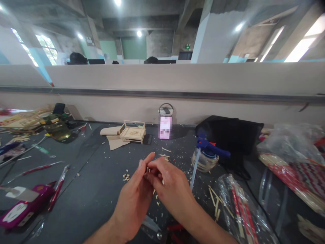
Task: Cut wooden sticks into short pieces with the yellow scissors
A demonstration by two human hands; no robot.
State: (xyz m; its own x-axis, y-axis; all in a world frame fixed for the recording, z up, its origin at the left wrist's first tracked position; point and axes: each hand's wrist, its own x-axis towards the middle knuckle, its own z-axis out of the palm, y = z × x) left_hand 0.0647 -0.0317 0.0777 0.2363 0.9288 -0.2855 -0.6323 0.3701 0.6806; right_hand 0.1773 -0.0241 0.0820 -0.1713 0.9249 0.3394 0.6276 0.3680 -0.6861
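My left hand (133,196) is cupped on edge over the black table, fingers pressed together. My right hand (175,186) curls against its palm, thumb and fingers bent inward. Small cut wooden pieces (148,169) show between the two hands; how many are held is hidden. On the table just left of my fingers lies a little pile of similar wooden bits (126,177). Beyond them stands a small wooden frame model (132,134), like a miniature bed, beside a sheet of sandpaper (115,142). Partly hidden below my hands are red-handled pliers (175,228).
A lit phone (165,128) leans at the back. To the right are a blue glue gun (209,145) on a glass jar (204,161), a black bag (228,135) and plastic-wrapped sticks (241,206). At left lie a magenta device (27,206) and a craft knife (59,188).
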